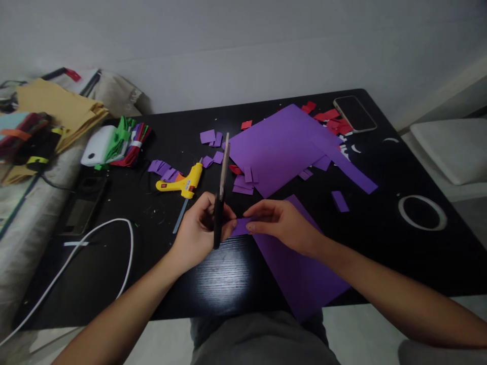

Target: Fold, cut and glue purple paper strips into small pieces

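Observation:
Hooked on my left hand (pixel 201 233) is a pair of scissors (pixel 223 177), with its dark handle low and its blades pointing up and away. The thumb and fingers of that hand also pinch the left end of a small purple paper strip (pixel 240 226). My right hand (pixel 285 225) is closed on the strip's right end, thumb against fingertips. Below the right hand and forearm lies a large purple sheet (pixel 304 279), reaching over the table's front edge. Beyond both hands is another purple sheet (pixel 277 147), with small purple pieces (pixel 243 185) around it.
A yellow glue gun (pixel 182 183) lies left of my hands. A white cable (pixel 131 243) loops at the left, near bundled coloured felt (pixel 127 142). On the right are a phone (pixel 354 113), red scraps (pixel 335 121), a tape ring (pixel 422 213) and a purple strip (pixel 353 170).

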